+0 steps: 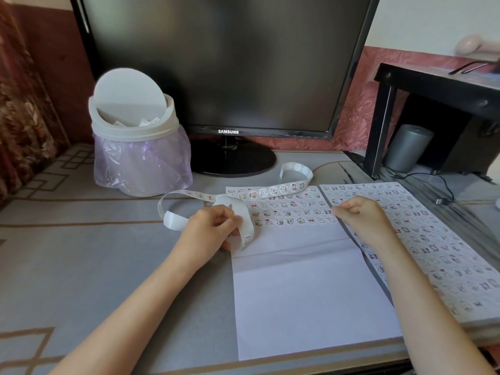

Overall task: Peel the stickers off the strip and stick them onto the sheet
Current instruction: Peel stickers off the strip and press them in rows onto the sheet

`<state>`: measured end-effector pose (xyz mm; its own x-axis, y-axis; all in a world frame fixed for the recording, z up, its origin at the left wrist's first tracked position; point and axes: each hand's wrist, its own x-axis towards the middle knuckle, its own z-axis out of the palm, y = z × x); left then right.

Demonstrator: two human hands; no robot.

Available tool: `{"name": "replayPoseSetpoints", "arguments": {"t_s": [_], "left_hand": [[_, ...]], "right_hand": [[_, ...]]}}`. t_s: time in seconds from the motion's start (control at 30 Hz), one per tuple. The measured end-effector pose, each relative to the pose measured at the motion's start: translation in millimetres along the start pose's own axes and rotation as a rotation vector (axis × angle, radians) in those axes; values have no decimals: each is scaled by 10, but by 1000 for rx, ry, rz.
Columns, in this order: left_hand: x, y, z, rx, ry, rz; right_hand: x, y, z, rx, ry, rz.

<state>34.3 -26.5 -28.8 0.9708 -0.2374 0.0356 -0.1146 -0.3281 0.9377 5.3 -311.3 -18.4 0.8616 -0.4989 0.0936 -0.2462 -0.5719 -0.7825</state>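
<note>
A long white sticker strip [266,191] curls across the desk behind a white sheet [308,288]. The sheet's upper part carries several rows of small cartoon stickers; its lower part is blank. My left hand [209,231] grips a loop of the strip at the sheet's left edge. My right hand [361,215] has curled fingers, and its fingertips press down at the right end of the lowest sticker row. Whether a sticker lies under those fingertips is hidden.
A second sheet [433,239] filled with stickers lies to the right on a stack. A small white swing-lid bin [135,136] with a purple liner stands at the back left, beside a dark monitor [230,77]. A black shelf [433,85] and cable sit at the right.
</note>
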Motion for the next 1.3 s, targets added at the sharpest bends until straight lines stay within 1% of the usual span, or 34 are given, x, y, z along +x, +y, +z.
{"name": "replayPoseSetpoints", "arguments": {"t_s": [0.07, 0.23, 0.43, 0.6, 0.7, 0.8, 0.87, 1.0, 1.1, 1.2, 1.3], "left_hand": [[-2, 2, -1, 0, 0, 3], [-4, 13, 1, 0, -4, 3], [-10, 16, 0, -9, -5, -5], [-6, 8, -2, -1, -4, -13], [-10, 17, -8, 2, -8, -12], [-18, 31, -12, -2, 4, -13], [-20, 38, -15, -24, 17, -14], [-22, 74, -27, -139, 49, -9], [-26, 100, -44, -225, 83, 1], [-13, 113, -65, -280, 118, 5], [3, 114, -91, -289, 140, 8]], "right_hand": [[-13, 0, 13, 2, 6, -4], [0, 12, 39, -79, 23, -5], [-49, -27, 0, 32, -6, 8], [-45, -6, -15, 20, -38, 16], [-39, -12, -17, -4, -22, 15], [-75, -123, -43, 21, 28, -29], [-124, -271, -43, 55, -34, -84], [-302, -615, 90, 88, -283, -176], [-447, -773, 326, 141, -437, -243], [-549, -865, 571, 235, -513, -279], [-587, -938, 721, 334, -524, -280]]}}
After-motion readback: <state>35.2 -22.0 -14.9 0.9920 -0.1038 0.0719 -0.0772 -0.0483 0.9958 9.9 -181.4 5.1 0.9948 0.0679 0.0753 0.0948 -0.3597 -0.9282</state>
